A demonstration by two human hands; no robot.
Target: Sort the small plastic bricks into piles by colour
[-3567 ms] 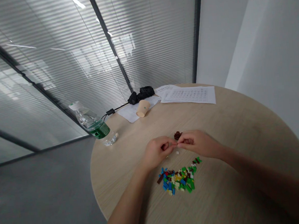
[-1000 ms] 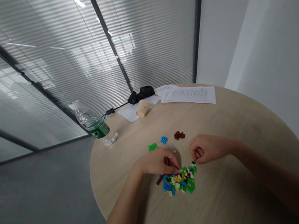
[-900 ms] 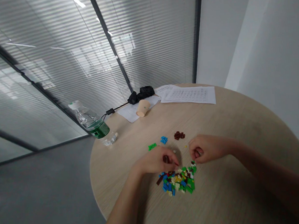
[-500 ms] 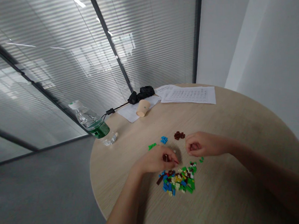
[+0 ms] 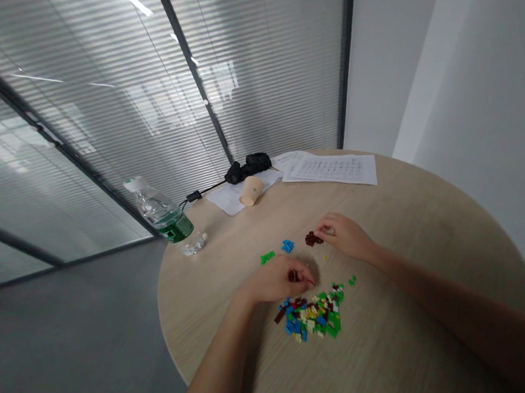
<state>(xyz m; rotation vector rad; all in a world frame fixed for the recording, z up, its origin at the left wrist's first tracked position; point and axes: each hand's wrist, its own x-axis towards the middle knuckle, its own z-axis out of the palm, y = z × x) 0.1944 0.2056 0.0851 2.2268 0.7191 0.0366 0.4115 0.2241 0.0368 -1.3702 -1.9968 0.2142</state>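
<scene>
My right hand (image 5: 344, 235) has its thumb and fingertips pinched at the right edge of a small pile of dark brown toy bricks (image 5: 312, 239); whether a brick is between them is too small to tell. Curled above the table, my left hand (image 5: 283, 278) has its fingers closed, with something dark and reddish showing at them that I cannot make out. Just below it lies a mixed heap of small toy bricks (image 5: 312, 318) in blue, green, yellow, cream, white and brown. Beyond the left hand are a blue brick pile (image 5: 287, 246) and a green brick pile (image 5: 267, 258).
A few green bricks (image 5: 352, 281) and a tiny yellow piece (image 5: 325, 257) lie apart on the round wooden table (image 5: 409, 209). Further back are a tipped paper cup (image 5: 251, 191), a black bundle (image 5: 257, 162), printed sheets (image 5: 333, 170) and a clear bottle (image 5: 168, 219) at the left edge.
My right hand has moved forward and left to the brown brick pile, uncovering the tiny yellow piece. My left hand has stayed nearly in place.
</scene>
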